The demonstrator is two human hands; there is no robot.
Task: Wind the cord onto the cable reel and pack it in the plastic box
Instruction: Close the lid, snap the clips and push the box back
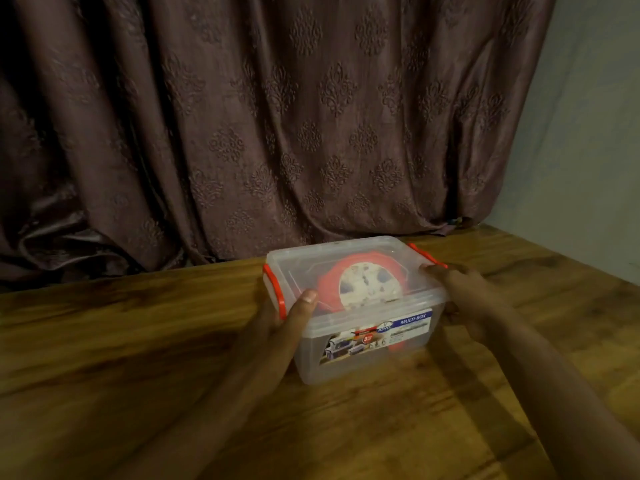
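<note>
Lidded clear plastic box (363, 341) on table; red cable reel (363, 284) inside.

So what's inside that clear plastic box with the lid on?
Through the lid of the plastic box you can see the cable reel: orange, with a pale round centre. Its lower part is hidden behind the label, and the cord itself cannot be made out.

Backdrop and bench: curtain, wall, wooden top

From nine o'clock through twelve to about two, a dark mauve curtain (263, 126) hangs in heavy folds, stamped with a damask motif, its hem bunching right down onto the wooden table (104, 341); over at three o'clock there's a plain pale wall (588, 133) meeting the table's far corner, and the grainy brown tabletop fills everything from four round to eight o'clock.
</note>
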